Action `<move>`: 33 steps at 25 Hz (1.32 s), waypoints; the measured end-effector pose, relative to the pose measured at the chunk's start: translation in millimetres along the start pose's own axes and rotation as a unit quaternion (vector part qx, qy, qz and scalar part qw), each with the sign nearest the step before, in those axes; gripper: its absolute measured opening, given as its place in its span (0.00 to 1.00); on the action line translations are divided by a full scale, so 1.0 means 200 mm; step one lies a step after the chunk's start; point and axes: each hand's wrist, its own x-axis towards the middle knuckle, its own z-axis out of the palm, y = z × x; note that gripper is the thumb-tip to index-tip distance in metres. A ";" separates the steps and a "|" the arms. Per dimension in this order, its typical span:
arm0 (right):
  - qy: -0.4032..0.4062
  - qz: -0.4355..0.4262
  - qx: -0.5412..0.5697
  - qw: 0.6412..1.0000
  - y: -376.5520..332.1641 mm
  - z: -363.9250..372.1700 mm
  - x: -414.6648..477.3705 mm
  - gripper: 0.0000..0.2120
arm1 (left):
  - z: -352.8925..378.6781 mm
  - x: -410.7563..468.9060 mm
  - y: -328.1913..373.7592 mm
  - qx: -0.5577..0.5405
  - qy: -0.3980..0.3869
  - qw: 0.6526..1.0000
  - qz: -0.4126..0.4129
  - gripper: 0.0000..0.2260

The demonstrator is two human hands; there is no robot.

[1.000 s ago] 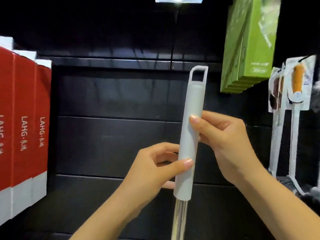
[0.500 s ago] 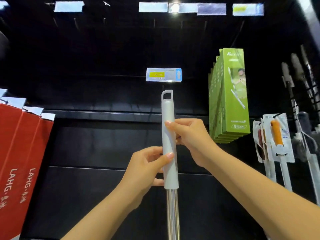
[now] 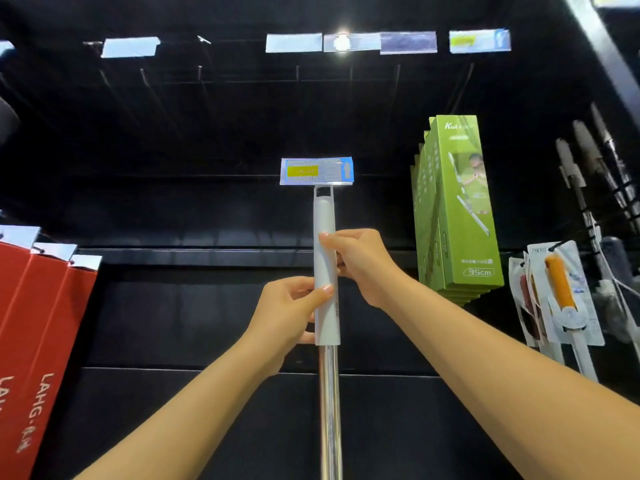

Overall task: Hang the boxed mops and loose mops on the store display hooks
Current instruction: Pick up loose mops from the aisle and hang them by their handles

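Observation:
I hold a loose mop upright by its white handle grip (image 3: 325,223), above a chrome pole (image 3: 329,410). My left hand (image 3: 287,313) pinches the lower part of the grip. My right hand (image 3: 360,263) holds it a little higher from the right. The hanging loop at the handle's top sits just under a price tag (image 3: 317,170) at the tip of a display hook; the hook itself is hidden behind the tag. The mop head is out of view below.
Green boxed mops (image 3: 457,209) hang to the right. Red boxed mops (image 3: 38,323) hang at the left. Packaged brushes (image 3: 557,292) and dark-handled mops (image 3: 588,174) hang at the far right. Bare hooks with tags (image 3: 294,42) line the black panel above.
Both hands have raised the mop handle upward, so its loop now reaches the price tag on the hook. My view has tilted up.

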 end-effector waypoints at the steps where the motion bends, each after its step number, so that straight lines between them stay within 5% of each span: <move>1: 0.001 -0.003 0.001 1.000 0.01 0.00 0.02 0.05 | 0.00 0.02 -0.01 0.007 0.000 1.000 0.006 0.15; 13: -0.025 0.009 0.042 0.999 0.28 0.07 0.19 0.03 | -0.06 0.20 -0.28 0.034 0.006 0.998 0.054 0.09; 22: -0.025 0.041 -0.005 0.999 0.71 0.12 0.36 0.21 | 0.04 0.43 -0.69 0.029 0.023 0.999 -0.022 0.09; 33: -0.002 0.077 -0.050 0.996 1.13 0.14 0.62 0.10 | 0.15 0.72 -1.10 -0.044 0.005 0.996 -0.073 0.08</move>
